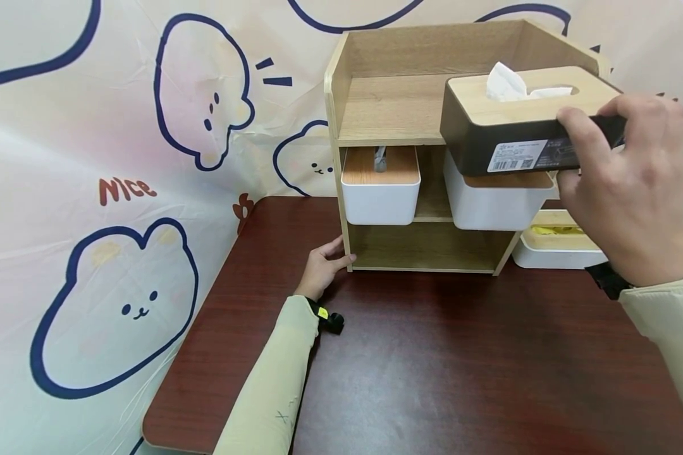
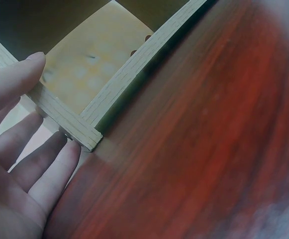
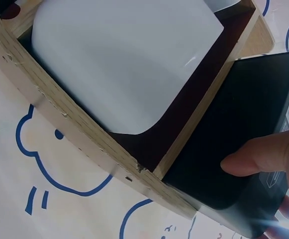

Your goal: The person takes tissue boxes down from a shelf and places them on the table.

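My right hand (image 1: 640, 183) grips one end of a black tissue box (image 1: 467, 139) with a pale wooden lid and a white tissue poking out. The box is at the right front of the upper level of a wooden desktop shelf (image 1: 398, 110). In the right wrist view, the thumb presses the underside of the black tissue box (image 3: 209, 124), which overlaps the shelf's edge; whether they touch, I cannot tell. My left hand (image 1: 321, 268) holds the shelf's lower left side panel (image 2: 67, 122), thumb inside and fingers outside.
On the middle level, two white boxes with wooden lids, one on the left (image 1: 380, 205) and one on the right (image 1: 498, 205), jut forward. A third white box (image 1: 558, 259) with yellow in its slot stands right of the shelf. Beneath is a dark red table (image 1: 432, 366).
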